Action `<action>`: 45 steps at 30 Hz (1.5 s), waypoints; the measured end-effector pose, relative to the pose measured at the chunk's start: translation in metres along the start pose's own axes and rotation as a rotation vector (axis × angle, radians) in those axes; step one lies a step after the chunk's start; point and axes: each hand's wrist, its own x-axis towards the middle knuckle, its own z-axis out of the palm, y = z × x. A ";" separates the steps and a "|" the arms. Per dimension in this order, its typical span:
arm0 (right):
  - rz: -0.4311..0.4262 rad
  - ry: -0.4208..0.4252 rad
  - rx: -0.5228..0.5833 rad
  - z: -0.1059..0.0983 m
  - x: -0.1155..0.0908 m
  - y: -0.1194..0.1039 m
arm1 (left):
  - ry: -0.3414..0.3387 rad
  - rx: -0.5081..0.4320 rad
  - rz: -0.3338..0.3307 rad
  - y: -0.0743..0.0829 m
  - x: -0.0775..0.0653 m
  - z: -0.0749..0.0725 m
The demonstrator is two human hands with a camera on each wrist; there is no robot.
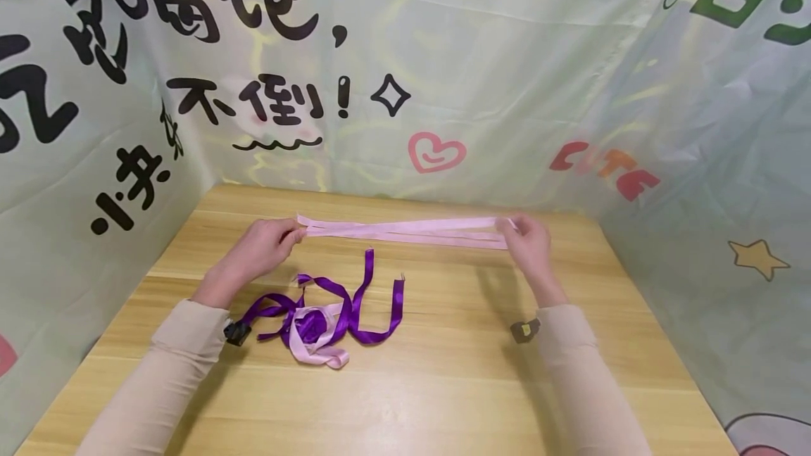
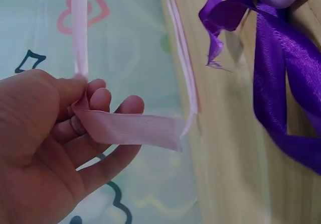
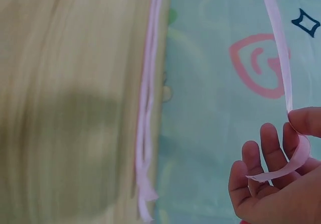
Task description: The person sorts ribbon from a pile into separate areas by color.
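A pale pink ribbon (image 1: 412, 226) is stretched between my two hands above the far part of the table. My left hand (image 1: 269, 245) pinches it near one end between thumb and forefinger; in the left wrist view a short tail of this ribbon (image 2: 135, 128) hangs across the fingers. At the other end my right hand (image 1: 527, 241) pinches it, and the loose tip (image 3: 281, 171) curls over the palm in the right wrist view. Below the taut ribbon, more pink ribbon strips (image 3: 143, 108) lie side by side on the wood along the back edge.
Nearer the front left lies a tangle of purple ribbon (image 1: 360, 322) and light pink ribbon (image 1: 326, 357), bunched around a purple centre. The wooden table (image 1: 431, 400) is bordered at the back and sides by a printed cloth (image 1: 494, 90).
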 end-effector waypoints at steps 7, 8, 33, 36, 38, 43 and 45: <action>0.066 -0.062 -0.038 0.003 0.002 0.015 | -0.116 -0.023 -0.085 -0.005 0.008 0.007; 0.064 -0.060 -0.039 0.004 0.002 0.018 | -0.132 -0.036 -0.096 -0.005 0.009 0.008; 0.164 -0.135 -0.122 -0.004 0.018 0.057 | -0.100 -0.072 -0.225 -0.046 0.036 0.032; 0.171 -0.143 -0.133 -0.004 0.017 0.059 | -0.089 -0.048 -0.257 -0.047 0.037 0.035; 0.170 -0.141 -0.145 -0.005 0.017 0.061 | -0.081 -0.032 -0.283 -0.046 0.038 0.037; 0.143 -0.129 -0.194 -0.002 0.019 0.067 | -0.070 0.008 -0.341 -0.043 0.040 0.042; 0.130 -0.129 -0.214 -0.001 0.020 0.069 | -0.081 0.023 -0.367 -0.042 0.040 0.044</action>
